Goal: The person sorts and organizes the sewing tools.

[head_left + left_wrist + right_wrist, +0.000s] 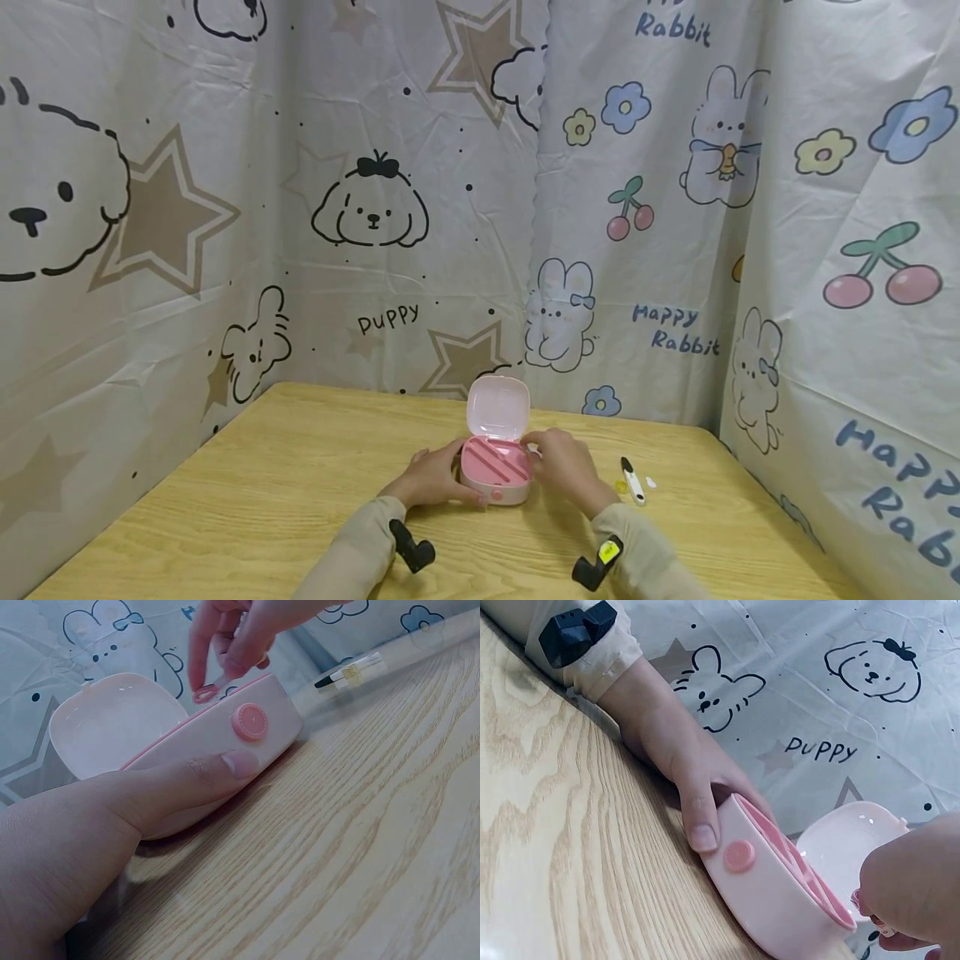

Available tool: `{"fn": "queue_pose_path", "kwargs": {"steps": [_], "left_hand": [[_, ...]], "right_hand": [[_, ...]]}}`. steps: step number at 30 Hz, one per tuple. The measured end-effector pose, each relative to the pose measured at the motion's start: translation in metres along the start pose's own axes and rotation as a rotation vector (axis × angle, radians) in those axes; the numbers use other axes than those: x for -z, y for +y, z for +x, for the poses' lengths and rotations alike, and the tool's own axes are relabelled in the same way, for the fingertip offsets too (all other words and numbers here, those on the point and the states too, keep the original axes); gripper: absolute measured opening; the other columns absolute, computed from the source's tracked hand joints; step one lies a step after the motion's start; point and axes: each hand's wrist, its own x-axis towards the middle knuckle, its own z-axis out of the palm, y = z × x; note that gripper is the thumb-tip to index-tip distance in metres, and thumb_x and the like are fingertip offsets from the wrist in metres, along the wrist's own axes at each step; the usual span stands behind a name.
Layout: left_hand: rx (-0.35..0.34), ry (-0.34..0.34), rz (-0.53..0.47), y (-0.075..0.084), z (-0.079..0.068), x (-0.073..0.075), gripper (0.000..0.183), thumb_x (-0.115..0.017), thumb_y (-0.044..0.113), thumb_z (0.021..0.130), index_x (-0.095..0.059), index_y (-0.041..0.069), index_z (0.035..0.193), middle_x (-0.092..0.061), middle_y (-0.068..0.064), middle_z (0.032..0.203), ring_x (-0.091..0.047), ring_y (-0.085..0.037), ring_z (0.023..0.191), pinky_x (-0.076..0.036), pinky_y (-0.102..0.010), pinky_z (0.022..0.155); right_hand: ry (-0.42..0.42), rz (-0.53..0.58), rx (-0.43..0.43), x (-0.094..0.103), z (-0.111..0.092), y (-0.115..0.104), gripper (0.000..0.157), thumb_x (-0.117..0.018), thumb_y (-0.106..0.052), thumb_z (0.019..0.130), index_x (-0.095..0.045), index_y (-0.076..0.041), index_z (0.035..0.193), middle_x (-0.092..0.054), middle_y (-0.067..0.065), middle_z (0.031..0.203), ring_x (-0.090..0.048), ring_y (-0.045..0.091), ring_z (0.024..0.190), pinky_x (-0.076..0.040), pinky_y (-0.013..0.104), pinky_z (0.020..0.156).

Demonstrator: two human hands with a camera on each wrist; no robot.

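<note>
A small pink box [496, 493] with a round button [250, 721] on its front stands on the table, its lid [498, 407] raised at the back. Slanted dividers [491, 461] cross the pink inside. My left hand [433, 477] grips the box's left side, thumb along the front in the left wrist view. Over the right edge of the box, my right hand [564, 467] pinches a small pink-and-white item with a looped end [205, 693]. Fingers hide most of that item, so its kind is unclear.
To the right on the wooden table [322, 450] lie a black-and-white pen-shaped tool [633, 482], a small yellow thing [621, 487] and a small white piece [651, 482]. Printed curtains [450, 275] stand behind the table and along both sides.
</note>
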Motion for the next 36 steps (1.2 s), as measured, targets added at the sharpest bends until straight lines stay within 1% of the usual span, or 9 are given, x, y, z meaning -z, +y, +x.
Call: {"fn": "queue_pose_path", "kwargs": {"steps": [4,6,8,13,19,26,30,32,36], "left_hand": [[-0.012,0.004,0.001,0.002,-0.002,0.001,0.107,-0.089,0.06,0.071,-0.042,0.015,0.157,-0.056,-0.005,0.15,-0.05,-0.027,0.137,-0.016,-0.069,0.112],[-0.018,0.007,0.002,0.002,-0.003,0.0,0.107,-0.089,0.06,0.071,-0.043,0.014,0.157,-0.056,-0.007,0.149,-0.05,-0.028,0.136,-0.016,-0.07,0.112],[-0.026,0.005,0.002,0.002,-0.003,0.0,0.107,-0.089,0.06,0.072,-0.042,0.013,0.157,-0.056,-0.008,0.15,-0.051,-0.03,0.136,-0.016,-0.071,0.111],[-0.013,-0.002,0.002,0.001,-0.003,-0.002,0.107,-0.089,0.061,0.071,-0.043,0.015,0.157,-0.056,-0.005,0.15,-0.05,-0.027,0.136,-0.014,-0.071,0.112],[-0.003,0.008,0.026,-0.002,-0.001,-0.002,0.107,-0.089,0.062,0.071,-0.044,0.014,0.156,-0.057,-0.005,0.148,-0.052,-0.026,0.135,-0.019,-0.068,0.111],[0.02,0.009,0.015,-0.012,0.004,-0.006,0.11,-0.087,0.067,0.069,-0.043,0.019,0.157,-0.054,-0.002,0.151,-0.05,-0.023,0.137,-0.013,-0.067,0.115],[0.017,0.006,0.019,-0.011,0.004,-0.006,0.109,-0.086,0.067,0.069,-0.043,0.018,0.157,-0.053,-0.002,0.152,-0.049,-0.023,0.138,-0.013,-0.066,0.115],[0.01,0.006,0.02,-0.009,0.003,-0.005,0.11,-0.086,0.066,0.07,-0.043,0.016,0.157,-0.053,-0.004,0.152,-0.049,-0.025,0.138,-0.013,-0.067,0.115],[0.015,0.001,0.019,-0.008,0.002,-0.004,0.111,-0.085,0.068,0.07,-0.042,0.016,0.158,-0.052,-0.004,0.153,-0.048,-0.026,0.139,-0.012,-0.069,0.114]], "right_hand": [[-0.001,0.007,0.032,-0.003,0.004,-0.012,0.019,-0.076,-0.006,0.09,-0.08,-0.013,0.108,-0.072,0.003,0.095,-0.064,0.021,0.086,-0.054,0.042,0.071],[-0.001,0.011,0.052,-0.005,0.006,-0.017,0.017,-0.076,-0.008,0.092,-0.08,-0.013,0.108,-0.072,0.002,0.096,-0.065,0.02,0.086,-0.054,0.04,0.071],[0.0,0.018,0.075,-0.008,0.007,-0.022,0.016,-0.076,-0.009,0.093,-0.08,-0.013,0.108,-0.073,0.002,0.096,-0.064,0.018,0.084,-0.053,0.037,0.069],[0.016,0.019,0.121,-0.012,0.009,-0.036,0.018,-0.076,-0.009,0.091,-0.08,-0.011,0.108,-0.072,0.001,0.092,-0.06,0.014,0.077,-0.05,0.032,0.062],[0.036,-0.002,0.153,-0.015,0.01,-0.049,0.02,-0.077,-0.008,0.088,-0.08,-0.013,0.107,-0.072,0.002,0.092,-0.063,0.018,0.079,-0.049,0.037,0.06],[0.039,-0.013,0.177,-0.018,0.012,-0.056,0.021,-0.079,-0.008,0.085,-0.081,-0.015,0.105,-0.073,0.001,0.09,-0.063,0.016,0.078,-0.05,0.037,0.059],[0.049,-0.01,0.194,-0.02,0.012,-0.059,0.022,-0.079,-0.01,0.086,-0.081,-0.014,0.107,-0.074,0.001,0.091,-0.065,0.017,0.081,-0.051,0.04,0.06],[0.057,-0.011,0.204,-0.021,0.013,-0.06,0.022,-0.079,-0.01,0.086,-0.081,-0.014,0.107,-0.073,0.001,0.091,-0.065,0.018,0.08,-0.051,0.04,0.059],[0.065,-0.018,0.211,-0.024,0.014,-0.062,0.021,-0.08,-0.011,0.085,-0.081,-0.015,0.106,-0.073,0.0,0.09,-0.065,0.017,0.081,-0.051,0.039,0.059]]}}
